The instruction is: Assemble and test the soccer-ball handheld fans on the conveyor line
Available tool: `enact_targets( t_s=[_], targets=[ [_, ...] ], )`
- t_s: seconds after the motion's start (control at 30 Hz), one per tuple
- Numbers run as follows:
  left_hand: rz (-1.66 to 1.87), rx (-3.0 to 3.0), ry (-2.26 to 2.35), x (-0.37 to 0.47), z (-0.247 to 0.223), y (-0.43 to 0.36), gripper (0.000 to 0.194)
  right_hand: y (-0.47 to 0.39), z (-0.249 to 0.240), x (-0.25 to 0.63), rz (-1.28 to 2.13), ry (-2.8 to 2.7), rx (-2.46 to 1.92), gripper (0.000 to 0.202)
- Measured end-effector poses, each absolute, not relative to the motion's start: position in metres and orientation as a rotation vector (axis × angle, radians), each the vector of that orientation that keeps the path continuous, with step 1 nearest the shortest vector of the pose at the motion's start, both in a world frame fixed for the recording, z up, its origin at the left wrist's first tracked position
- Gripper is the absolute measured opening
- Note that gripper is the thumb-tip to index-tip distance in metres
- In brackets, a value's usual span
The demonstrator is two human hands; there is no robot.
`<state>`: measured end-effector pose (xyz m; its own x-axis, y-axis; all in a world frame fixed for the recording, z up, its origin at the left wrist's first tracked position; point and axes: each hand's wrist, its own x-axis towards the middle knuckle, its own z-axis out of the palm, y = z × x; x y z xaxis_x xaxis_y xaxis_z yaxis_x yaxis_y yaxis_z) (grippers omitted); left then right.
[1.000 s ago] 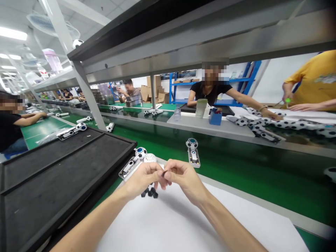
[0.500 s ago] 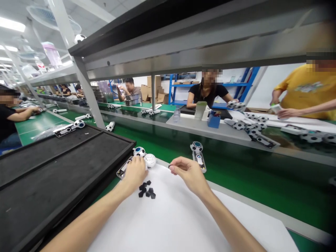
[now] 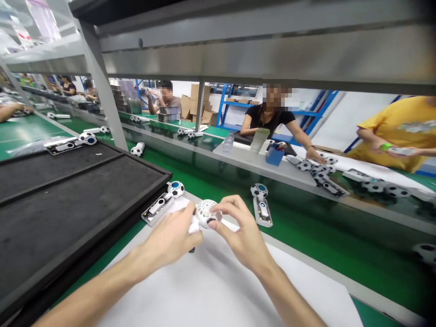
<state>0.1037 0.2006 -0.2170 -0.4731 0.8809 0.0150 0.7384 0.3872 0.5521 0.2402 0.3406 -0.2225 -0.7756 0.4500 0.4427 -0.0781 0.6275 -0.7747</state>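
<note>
My left hand [image 3: 172, 234] is closed around the white handle of a handheld fan with a round, slotted football-style head [image 3: 206, 210], held above a white sheet [image 3: 218, 281]. The thumb and fingers of my right hand [image 3: 243, 231] pinch a black pentagon piece [image 3: 211, 220] against the lower front of that head. Under my left hand, the tip of another black piece [image 3: 192, 250] shows on the sheet; other loose pieces are hidden. Just beyond my left hand lies an opened fan [image 3: 158, 208] with a black-and-white ball head and bare inner parts.
At left stands a black tray [image 3: 68, 190] with another opened fan [image 3: 70, 143] on it. One more opened fan [image 3: 261, 206] rests on the green belt [image 3: 211, 186]. Opposite, a co-worker's hand [image 3: 315, 154] reaches to piled fans. A metal post [image 3: 104, 91] and shelf beam [image 3: 218, 54] stand ahead.
My left hand has lifted the white fan off the sheet's far edge and brought it nearer. My right hand has moved left, bringing the black piece to its head. The view has tilted down.
</note>
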Motion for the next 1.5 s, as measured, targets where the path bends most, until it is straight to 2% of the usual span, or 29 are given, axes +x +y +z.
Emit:
enact_targets(
  t_s=[0.13, 0.27, 0.33, 0.47, 0.63, 0.7, 0.93, 1.03, 1.13, 1.27, 1.37, 1.5],
  targets=[
    [0.623, 1.489, 2.413, 0.103, -0.215, 0.197, 0.016, 0.341, -0.226, 0.242, 1.21, -2.342, -0.301, 0.042],
    [0.493, 1.579, 2.506, 0.104, -0.213, 0.192, 0.014, 0.337, -0.237, 0.236, 1.202, -2.46, -0.23, 0.045],
    [0.507, 1.597, 2.529, 0.103, -0.212, 0.189, 0.015, 0.336, -0.246, 0.229, 1.32, -2.372, -0.211, 0.045],
    [0.795, 1.398, 2.415, 0.09, -0.211, 0.185, 0.021, 0.339, -0.261, 0.215, 1.585, -2.08, -0.374, 0.057],
    [1.36, 1.043, 2.211, 0.066, -0.217, 0.19, 0.044, 0.33, -0.277, 0.209, 1.31, -2.407, -0.595, 0.036],
    [1.518, 0.919, 2.134, 0.06, -0.219, 0.193, 0.047, 0.32, -0.283, 0.209, 1.267, -2.541, -0.583, 0.022],
    [1.675, 0.954, 2.039, 0.059, -0.219, 0.194, 0.044, 0.303, -0.29, 0.202, 1.231, -2.549, -0.67, 0.014],
    [1.639, 1.004, 2.0, 0.058, -0.221, 0.193, 0.056, 0.317, -0.278, 0.203, 1.345, -2.419, -0.682, 0.011],
    [1.51, 0.985, 1.886, 0.058, -0.22, 0.192, 0.072, 0.33, -0.254, 0.213, 1.362, -2.168, -0.669, 0.012],
    [1.335, 1.007, 1.497, 0.066, -0.212, 0.188, 0.063, 0.328, -0.223, 0.233, 1.079, -1.835, -0.421, 0.012],
    [1.263, 0.982, 1.231, 0.073, -0.209, 0.186, 0.06, 0.318, -0.213, 0.241, 0.764, -1.909, -0.14, 0.035],
    [1.312, 0.899, 1.029, 0.079, -0.215, 0.187, 0.061, 0.313, -0.21, 0.243, 0.755, -1.92, 0.093, 0.046]
  ],
)
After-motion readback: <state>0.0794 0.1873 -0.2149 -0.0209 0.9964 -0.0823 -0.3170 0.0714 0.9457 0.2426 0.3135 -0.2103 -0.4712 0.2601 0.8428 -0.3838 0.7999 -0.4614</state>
